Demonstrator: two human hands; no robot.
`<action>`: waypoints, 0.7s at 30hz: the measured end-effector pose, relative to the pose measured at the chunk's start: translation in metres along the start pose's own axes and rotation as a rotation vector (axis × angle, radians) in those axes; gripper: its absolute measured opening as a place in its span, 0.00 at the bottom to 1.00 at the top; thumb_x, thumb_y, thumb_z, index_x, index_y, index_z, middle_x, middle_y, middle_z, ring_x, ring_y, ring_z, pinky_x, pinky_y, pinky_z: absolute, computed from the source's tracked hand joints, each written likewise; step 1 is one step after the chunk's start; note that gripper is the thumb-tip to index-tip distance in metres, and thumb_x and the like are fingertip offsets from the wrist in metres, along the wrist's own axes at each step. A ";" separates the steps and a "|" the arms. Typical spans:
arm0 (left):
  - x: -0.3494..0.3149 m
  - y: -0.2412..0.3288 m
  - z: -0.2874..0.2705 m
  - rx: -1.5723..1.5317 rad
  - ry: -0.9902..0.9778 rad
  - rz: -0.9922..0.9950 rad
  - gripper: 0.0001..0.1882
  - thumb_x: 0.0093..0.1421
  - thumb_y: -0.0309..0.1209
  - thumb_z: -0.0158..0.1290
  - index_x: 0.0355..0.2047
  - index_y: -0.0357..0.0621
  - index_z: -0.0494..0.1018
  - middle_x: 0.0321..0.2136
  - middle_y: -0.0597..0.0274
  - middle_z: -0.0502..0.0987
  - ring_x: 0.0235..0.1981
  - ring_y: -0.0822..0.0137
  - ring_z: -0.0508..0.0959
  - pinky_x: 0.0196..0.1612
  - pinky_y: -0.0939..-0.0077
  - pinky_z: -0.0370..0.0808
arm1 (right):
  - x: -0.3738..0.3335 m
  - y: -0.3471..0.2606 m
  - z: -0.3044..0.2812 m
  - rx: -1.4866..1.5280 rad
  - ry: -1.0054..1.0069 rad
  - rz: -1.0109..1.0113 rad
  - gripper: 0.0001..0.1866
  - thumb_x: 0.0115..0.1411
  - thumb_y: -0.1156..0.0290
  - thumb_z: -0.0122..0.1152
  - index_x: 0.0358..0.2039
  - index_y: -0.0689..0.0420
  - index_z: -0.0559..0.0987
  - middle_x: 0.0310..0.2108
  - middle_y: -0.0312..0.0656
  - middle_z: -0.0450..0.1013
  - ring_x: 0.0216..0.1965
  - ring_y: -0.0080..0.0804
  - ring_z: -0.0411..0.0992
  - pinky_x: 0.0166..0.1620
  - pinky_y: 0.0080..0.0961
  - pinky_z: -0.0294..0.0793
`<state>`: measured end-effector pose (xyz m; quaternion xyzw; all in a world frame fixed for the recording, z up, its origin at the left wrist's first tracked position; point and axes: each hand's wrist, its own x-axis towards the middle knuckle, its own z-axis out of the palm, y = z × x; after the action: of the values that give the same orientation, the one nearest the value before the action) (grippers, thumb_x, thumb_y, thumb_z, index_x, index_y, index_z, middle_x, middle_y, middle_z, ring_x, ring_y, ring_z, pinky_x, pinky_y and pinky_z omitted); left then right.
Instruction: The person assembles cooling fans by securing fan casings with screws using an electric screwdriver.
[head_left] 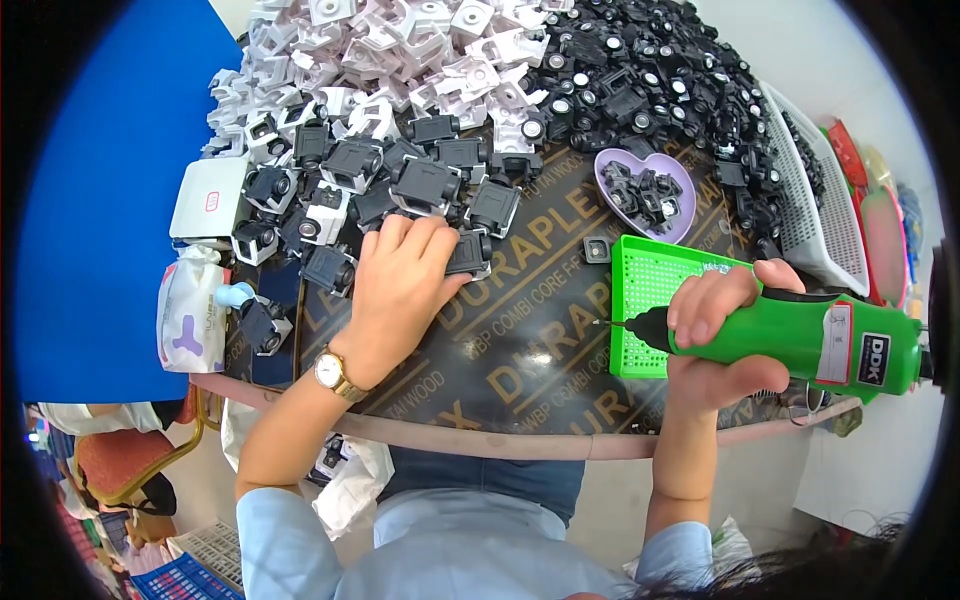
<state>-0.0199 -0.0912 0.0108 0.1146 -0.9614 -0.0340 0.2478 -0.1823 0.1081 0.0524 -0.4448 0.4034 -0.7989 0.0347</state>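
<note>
My left hand [400,290], a watch on its wrist, is at the near edge of a cluster of black-and-white toy car assemblies [425,185]. Its fingers curl against one black-and-white toy car [468,254], with the thumb along its near side; the hand partly hides this car. On the right, my right hand [715,330] is wrapped round a green electric screwdriver [800,338]. The tool lies sideways in the air, its thin bit pointing left above a green perforated tray [632,340]. A small black square part [596,250] sits beside the tray.
White plastic parts [390,50] are heaped at the back, black wheeled chassis [650,80] at the back right. A purple heart-shaped bowl [684,225] holds small black parts. White baskets [835,230] stand right; a white box [210,198] and wipes pack [192,318] are at left.
</note>
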 end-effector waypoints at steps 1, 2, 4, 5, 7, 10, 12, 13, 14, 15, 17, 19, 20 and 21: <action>0.000 0.000 0.002 -0.023 -0.001 -0.002 0.24 0.37 0.29 0.65 0.36 0.44 0.69 0.35 0.65 0.70 0.37 0.61 0.67 0.37 0.69 0.64 | 0.000 0.001 -0.001 -0.007 -0.008 -0.002 0.44 0.46 0.34 0.53 0.50 0.60 0.61 0.16 0.35 0.65 0.14 0.23 0.64 0.19 0.19 0.67; 0.001 0.002 0.001 -0.024 -0.001 -0.003 0.24 0.37 0.29 0.65 0.36 0.44 0.69 0.35 0.65 0.70 0.37 0.61 0.67 0.37 0.69 0.64 | 0.000 0.001 -0.001 -0.008 -0.009 -0.002 0.44 0.46 0.34 0.53 0.50 0.60 0.61 0.16 0.35 0.65 0.14 0.23 0.64 0.19 0.19 0.67; 0.005 0.006 -0.002 -0.083 -0.031 -0.052 0.23 0.38 0.27 0.64 0.37 0.42 0.70 0.36 0.62 0.71 0.36 0.59 0.67 0.39 0.68 0.65 | 0.001 0.002 -0.001 -0.045 0.024 0.014 0.43 0.47 0.34 0.53 0.50 0.60 0.61 0.16 0.35 0.65 0.14 0.23 0.63 0.19 0.19 0.67; 0.006 0.006 -0.002 -0.086 -0.031 -0.051 0.23 0.38 0.27 0.64 0.37 0.42 0.70 0.36 0.62 0.71 0.36 0.59 0.67 0.39 0.68 0.65 | 0.000 0.001 -0.001 -0.048 0.024 0.014 0.43 0.47 0.34 0.53 0.50 0.60 0.61 0.16 0.35 0.65 0.14 0.23 0.63 0.19 0.19 0.67; 0.005 0.004 -0.003 -0.132 -0.068 -0.068 0.23 0.38 0.27 0.64 0.37 0.42 0.69 0.35 0.61 0.70 0.35 0.57 0.67 0.39 0.67 0.65 | 0.000 0.000 -0.001 -0.061 0.032 0.019 0.43 0.47 0.34 0.53 0.50 0.60 0.61 0.15 0.34 0.65 0.13 0.22 0.63 0.19 0.19 0.66; 0.004 0.001 -0.002 -0.147 -0.093 -0.088 0.24 0.36 0.27 0.65 0.35 0.43 0.68 0.33 0.61 0.69 0.36 0.57 0.67 0.38 0.67 0.64 | 0.001 0.000 -0.001 -0.059 0.020 0.014 0.43 0.47 0.34 0.52 0.50 0.60 0.61 0.16 0.34 0.65 0.14 0.22 0.62 0.19 0.19 0.66; 0.006 0.003 -0.009 -0.199 -0.167 -0.096 0.23 0.36 0.26 0.64 0.34 0.43 0.67 0.32 0.60 0.68 0.37 0.56 0.66 0.38 0.66 0.63 | 0.001 0.002 -0.002 -0.058 0.018 0.003 0.44 0.47 0.34 0.52 0.50 0.60 0.61 0.16 0.34 0.65 0.13 0.22 0.62 0.19 0.19 0.66; 0.007 0.006 -0.013 -0.250 -0.238 -0.102 0.23 0.35 0.25 0.64 0.34 0.43 0.67 0.32 0.58 0.68 0.37 0.55 0.66 0.39 0.66 0.63 | 0.001 0.002 -0.003 -0.057 0.016 -0.009 0.44 0.47 0.34 0.52 0.50 0.61 0.61 0.15 0.34 0.65 0.13 0.22 0.62 0.19 0.18 0.66; 0.005 0.011 -0.016 -0.297 -0.287 -0.087 0.23 0.35 0.23 0.62 0.33 0.43 0.65 0.32 0.56 0.66 0.38 0.54 0.66 0.39 0.65 0.63 | 0.002 0.002 -0.003 -0.059 0.016 -0.007 0.44 0.47 0.34 0.52 0.50 0.61 0.61 0.15 0.34 0.65 0.13 0.22 0.62 0.19 0.18 0.66; 0.003 0.016 -0.017 -0.362 -0.341 -0.078 0.23 0.35 0.23 0.62 0.33 0.43 0.64 0.32 0.56 0.66 0.38 0.54 0.66 0.40 0.65 0.63 | 0.002 0.000 -0.004 -0.064 0.022 -0.008 0.44 0.47 0.34 0.52 0.50 0.61 0.61 0.15 0.34 0.65 0.13 0.22 0.62 0.19 0.18 0.66; 0.000 0.024 -0.014 -0.473 -0.427 -0.040 0.24 0.35 0.22 0.62 0.33 0.42 0.62 0.33 0.55 0.64 0.37 0.54 0.67 0.40 0.65 0.65 | 0.003 -0.002 -0.005 -0.079 0.031 -0.007 0.44 0.47 0.34 0.52 0.50 0.61 0.61 0.16 0.34 0.65 0.13 0.22 0.62 0.19 0.19 0.66; 0.000 0.035 -0.013 -0.512 -0.410 -0.072 0.22 0.36 0.21 0.61 0.31 0.42 0.61 0.32 0.56 0.64 0.35 0.53 0.67 0.39 0.65 0.65 | 0.004 -0.001 -0.003 -0.022 0.004 -0.020 0.44 0.48 0.34 0.51 0.50 0.61 0.61 0.16 0.34 0.65 0.14 0.22 0.63 0.19 0.19 0.67; 0.000 0.039 -0.013 -0.549 -0.389 -0.104 0.21 0.36 0.19 0.60 0.28 0.43 0.61 0.31 0.57 0.63 0.34 0.53 0.68 0.38 0.65 0.66 | 0.005 -0.001 -0.002 -0.028 0.006 -0.019 0.44 0.48 0.34 0.51 0.50 0.61 0.61 0.16 0.34 0.65 0.14 0.22 0.63 0.19 0.19 0.67; -0.001 0.040 -0.011 -0.534 -0.348 -0.039 0.18 0.37 0.18 0.57 0.27 0.43 0.62 0.33 0.57 0.65 0.35 0.54 0.70 0.38 0.63 0.67 | 0.007 -0.001 0.001 -0.002 -0.014 -0.020 0.44 0.48 0.34 0.51 0.51 0.62 0.60 0.16 0.35 0.65 0.14 0.22 0.63 0.19 0.19 0.67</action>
<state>-0.0216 -0.0524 0.0250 0.0564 -0.9441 -0.3090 0.1004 -0.1853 0.1051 0.0579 -0.4544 0.3996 -0.7956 0.0290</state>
